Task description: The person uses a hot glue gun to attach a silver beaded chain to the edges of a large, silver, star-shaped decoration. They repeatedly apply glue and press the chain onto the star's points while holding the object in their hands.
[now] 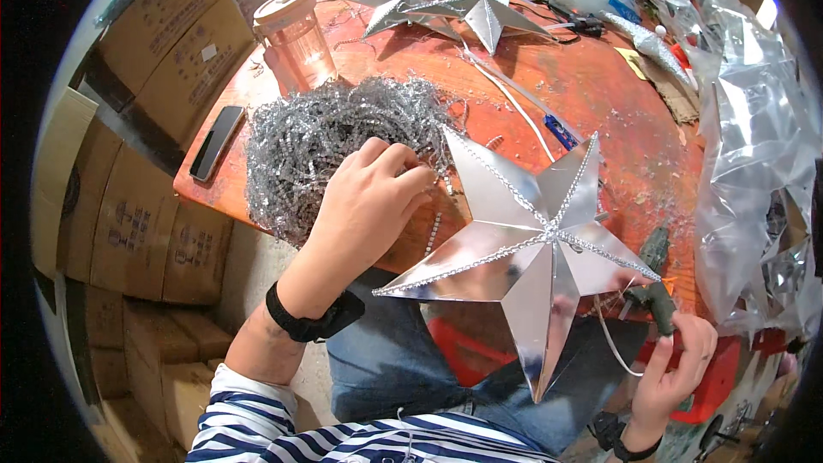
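My left hand (369, 197) is closed in a pinch at the right edge of a tangled heap of silver tinsel trim (296, 150), with a strand at its fingertips. A short beaded strand (435, 233) lies below those fingers. A large shiny silver paper star (523, 270) stands out over the table's near edge, trim running along several of its ridges. Beside the star's right point, my right hand (681, 360) has its thumb and fingers around the lower end of a dark green glue gun (658, 304). A white cord (613, 347) hangs below the gun.
On the orange-red table (386, 51) stand a lidded clear cup (296, 39) and, near the left edge, a phone (218, 144). Silver stars (484, 17) lie at the back. A blue-handled tool (561, 133) is behind the large star. Clear plastic (754, 163) drapes the right; cardboard boxes (129, 214) stack left.
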`<action>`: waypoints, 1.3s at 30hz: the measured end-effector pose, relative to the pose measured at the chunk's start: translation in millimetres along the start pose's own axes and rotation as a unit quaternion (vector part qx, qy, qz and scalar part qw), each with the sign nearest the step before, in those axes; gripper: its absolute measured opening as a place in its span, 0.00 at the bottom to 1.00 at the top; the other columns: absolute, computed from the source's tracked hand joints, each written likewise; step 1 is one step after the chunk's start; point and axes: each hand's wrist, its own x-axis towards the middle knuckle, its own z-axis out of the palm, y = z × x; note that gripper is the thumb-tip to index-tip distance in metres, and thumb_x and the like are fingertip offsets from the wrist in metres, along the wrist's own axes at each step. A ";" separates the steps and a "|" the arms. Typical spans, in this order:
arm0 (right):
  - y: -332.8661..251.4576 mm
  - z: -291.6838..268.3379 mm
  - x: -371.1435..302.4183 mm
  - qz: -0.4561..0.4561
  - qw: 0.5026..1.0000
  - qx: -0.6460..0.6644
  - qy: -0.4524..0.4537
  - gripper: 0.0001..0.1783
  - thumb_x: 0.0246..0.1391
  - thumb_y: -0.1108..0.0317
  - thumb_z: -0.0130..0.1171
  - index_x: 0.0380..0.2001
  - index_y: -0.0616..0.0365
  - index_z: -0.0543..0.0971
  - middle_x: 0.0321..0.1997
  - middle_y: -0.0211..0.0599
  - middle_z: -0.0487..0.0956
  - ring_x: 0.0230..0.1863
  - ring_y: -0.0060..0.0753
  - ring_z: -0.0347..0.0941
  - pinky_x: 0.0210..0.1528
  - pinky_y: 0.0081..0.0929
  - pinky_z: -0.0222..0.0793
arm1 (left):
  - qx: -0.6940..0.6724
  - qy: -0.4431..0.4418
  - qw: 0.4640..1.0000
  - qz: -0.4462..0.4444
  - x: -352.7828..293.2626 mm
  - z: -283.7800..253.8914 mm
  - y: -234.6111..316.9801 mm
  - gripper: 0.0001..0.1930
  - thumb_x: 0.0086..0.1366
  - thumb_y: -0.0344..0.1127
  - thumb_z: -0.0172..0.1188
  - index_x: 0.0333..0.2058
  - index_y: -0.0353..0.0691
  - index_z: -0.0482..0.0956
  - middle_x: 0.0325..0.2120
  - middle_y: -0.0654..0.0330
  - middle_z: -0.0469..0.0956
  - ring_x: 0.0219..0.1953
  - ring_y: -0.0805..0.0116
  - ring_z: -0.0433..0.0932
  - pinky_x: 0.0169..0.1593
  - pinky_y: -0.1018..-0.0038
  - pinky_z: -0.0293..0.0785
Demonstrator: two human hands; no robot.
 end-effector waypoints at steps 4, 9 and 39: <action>-2.6 1.5 -3.3 -0.024 0.999 0.023 0.012 0.16 0.60 0.61 0.51 0.39 0.65 0.75 0.38 0.44 0.74 0.40 0.49 0.68 0.44 0.44 0.64 | -0.033 0.019 0.999 -0.004 6.8 -12.9 -0.3 0.07 0.50 0.31 0.65 0.30 0.42 0.79 0.32 0.61 0.76 0.38 0.59 0.74 0.42 0.65 0.73; -3.4 -3.6 -0.3 -0.041 0.998 0.036 0.040 0.14 0.60 0.63 0.51 0.37 0.64 0.75 0.37 0.45 0.75 0.38 0.49 0.68 0.42 0.43 0.64 | -0.247 0.050 0.963 -0.098 29.6 -60.0 -11.7 0.04 0.57 0.25 0.61 0.29 0.36 0.75 0.29 0.65 0.75 0.34 0.78 0.72 0.36 0.80 0.69; -25.1 -56.2 59.1 -0.011 0.914 0.382 0.139 0.23 0.58 0.51 0.54 0.41 0.64 0.74 0.40 0.43 0.76 0.41 0.42 0.72 0.48 0.40 0.67 | -0.442 -0.006 0.895 0.058 143.5 -226.7 35.9 0.09 0.61 0.35 0.61 0.38 0.40 0.80 0.28 0.67 0.77 0.33 0.78 0.77 0.35 0.79 0.75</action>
